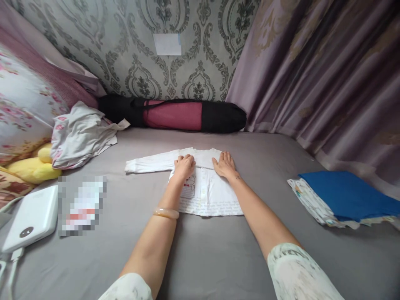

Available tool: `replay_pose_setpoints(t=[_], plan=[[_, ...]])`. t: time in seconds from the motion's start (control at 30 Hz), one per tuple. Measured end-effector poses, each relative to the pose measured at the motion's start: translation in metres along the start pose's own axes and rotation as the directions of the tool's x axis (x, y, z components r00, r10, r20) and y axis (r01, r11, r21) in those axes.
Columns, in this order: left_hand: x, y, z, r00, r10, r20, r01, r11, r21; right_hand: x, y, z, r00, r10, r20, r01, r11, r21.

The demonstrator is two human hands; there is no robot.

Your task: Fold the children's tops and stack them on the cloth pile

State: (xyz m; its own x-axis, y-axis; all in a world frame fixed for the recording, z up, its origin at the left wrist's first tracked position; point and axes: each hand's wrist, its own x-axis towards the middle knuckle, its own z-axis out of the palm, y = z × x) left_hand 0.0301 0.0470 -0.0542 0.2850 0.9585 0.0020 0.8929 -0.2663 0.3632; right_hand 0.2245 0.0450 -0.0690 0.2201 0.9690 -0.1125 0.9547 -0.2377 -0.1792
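A small white long-sleeved shirt (218, 200) with a buttoned front lies spread on the grey sheet. One sleeve stretches out to the left, while the other is folded across the chest. My left hand (185, 166) is closed on the end of the folded sleeve, its fingers bent against the cloth. Flat on the shirt's right shoulder rests my right hand (225, 165), open with its thumb apart from the fingers. A printed figure and rows of small lettering show on the shirt front, partly hidden by my left hand and forearm.
Folded clothes with a blue piece (350, 193) on top lie at right. To the left are a crumpled pale garment (83, 133), a yellow plush (36, 168), a blurred packet (83, 206) and a cabled white power bank (33, 216). A black-and-red long bag (173, 114) lies along the wall.
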Motion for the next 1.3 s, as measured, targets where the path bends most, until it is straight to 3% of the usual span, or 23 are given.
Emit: replay_pose_setpoints(t=[0.07,0.17,0.23,0.4,0.6,0.73,0.83,0.97,1.13,1.3], plan=[[0.000,0.002,-0.005,1.000,-0.011,0.025,0.011,1.000,-0.005,0.001,-0.006,-0.005,1.000,-0.001,-0.007,0.001,1.000,-0.013],[0.000,0.002,-0.013,0.999,-0.024,0.022,0.025,0.999,-0.034,0.000,-0.018,-0.008,0.991,-0.116,-0.064,0.115,0.993,-0.016],[-0.001,-0.001,-0.017,0.999,-0.036,0.008,0.036,0.997,-0.063,0.000,-0.024,-0.005,0.986,-0.164,-0.043,0.164,0.986,0.000],[-0.002,-0.015,-0.030,0.993,-0.120,-0.001,0.119,0.985,-0.128,0.004,-0.023,0.004,0.990,-0.140,0.003,0.140,0.990,-0.003],[-0.002,-0.038,-0.038,0.977,-0.208,-0.046,0.187,0.944,-0.272,0.001,-0.033,-0.005,0.993,-0.114,0.030,0.115,0.993,-0.021],[0.001,-0.050,-0.035,0.964,-0.246,-0.103,0.198,0.918,-0.343,-0.014,-0.061,-0.001,0.959,-0.277,-0.052,0.277,0.961,-0.019],[0.001,-0.054,-0.035,0.956,-0.272,-0.105,0.219,0.908,-0.357,-0.023,-0.075,0.008,0.928,-0.372,0.017,0.372,0.928,0.024],[-0.002,-0.058,-0.039,0.950,-0.305,-0.074,0.259,0.895,-0.363,-0.025,-0.075,0.011,0.933,-0.355,0.063,0.353,0.935,0.038],[-0.006,-0.064,-0.045,0.938,-0.334,-0.091,0.277,0.881,-0.383,-0.019,-0.081,0.001,0.934,-0.340,0.113,0.338,0.940,0.039],[-0.009,-0.071,-0.052,0.915,-0.382,-0.130,0.310,0.872,-0.379,-0.006,-0.102,0.004,0.917,-0.395,-0.056,0.396,0.918,-0.001]])
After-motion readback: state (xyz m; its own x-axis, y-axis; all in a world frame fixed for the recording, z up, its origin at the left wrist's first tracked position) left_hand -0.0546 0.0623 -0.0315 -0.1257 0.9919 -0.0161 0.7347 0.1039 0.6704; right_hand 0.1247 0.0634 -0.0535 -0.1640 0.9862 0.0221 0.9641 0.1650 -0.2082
